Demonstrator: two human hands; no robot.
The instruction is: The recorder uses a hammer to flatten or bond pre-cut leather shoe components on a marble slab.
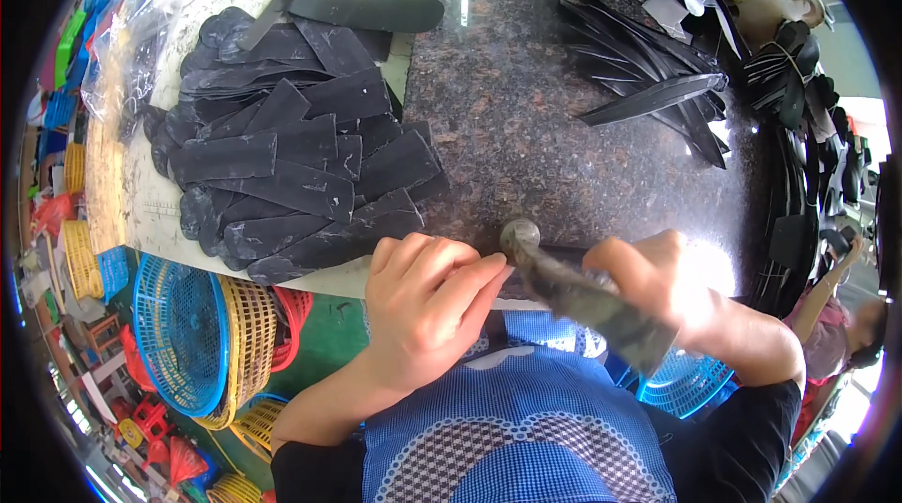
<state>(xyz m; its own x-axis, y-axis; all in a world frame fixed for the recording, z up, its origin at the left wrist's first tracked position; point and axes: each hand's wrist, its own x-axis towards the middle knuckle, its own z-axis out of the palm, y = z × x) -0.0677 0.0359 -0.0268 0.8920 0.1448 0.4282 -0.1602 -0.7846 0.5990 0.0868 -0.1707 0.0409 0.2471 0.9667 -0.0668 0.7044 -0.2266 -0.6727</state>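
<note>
My right hand (653, 279) is closed around a worn metal hammer (601, 301), blurred by motion. Its round face (520, 233) is at the front edge of the dark stone slab, just beyond my left fingertips. My left hand (427, 301) is closed, thumb and fingers pinched together at the slab's edge. A dark flat strip (566, 257) lies along that edge, partly hidden behind the hammer; the left fingertips appear to hold its near end. Left of the slab lies a heap of flat black strips (310, 151) with rounded ends, close to my left hand.
The speckled slab (507, 118) spans the bench middle. Narrow black pieces (658, 90) fan out at its far right, beside hanging bundles (794, 71). Blue (183, 334) and yellow baskets (249, 343) stand below on the left, a blue basket (684, 383) near my right elbow. A person (832, 329) is at far right.
</note>
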